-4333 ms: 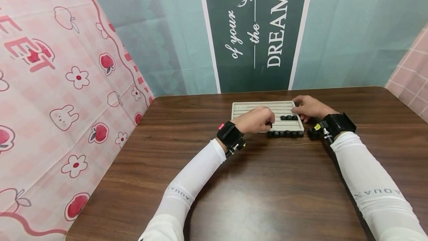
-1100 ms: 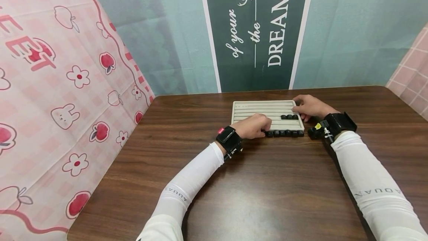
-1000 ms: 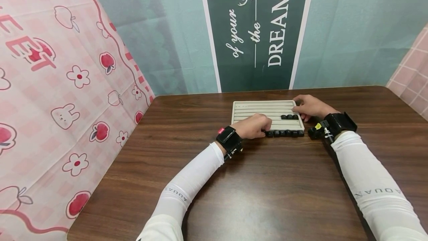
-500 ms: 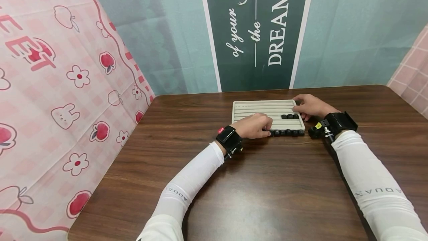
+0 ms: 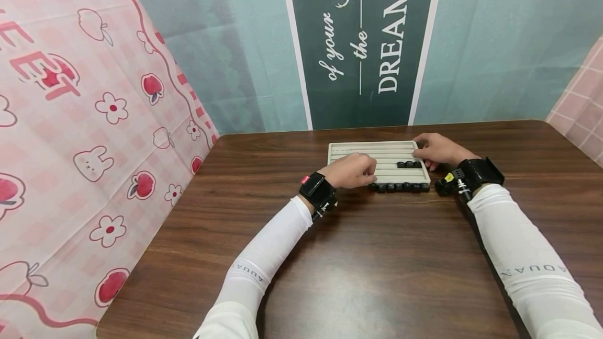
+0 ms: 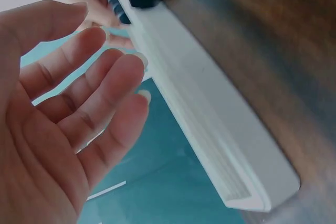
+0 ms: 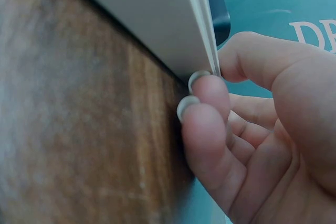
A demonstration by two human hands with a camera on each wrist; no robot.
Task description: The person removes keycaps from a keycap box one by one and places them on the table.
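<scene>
Banner: "of your the DREAMS". Right fingers pinch pale tray.

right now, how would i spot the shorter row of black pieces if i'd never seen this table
On the brown table, find the cream ridged tray near the far edge. Within its rim, beside the right hand, sits the shorter black row. What sets it apart: it lies inside, while the longer black row lines the tray's near edge.

Green panel reads "of your the DREAMS", pink cloth "EET", sleeves unclear lettering
</scene>
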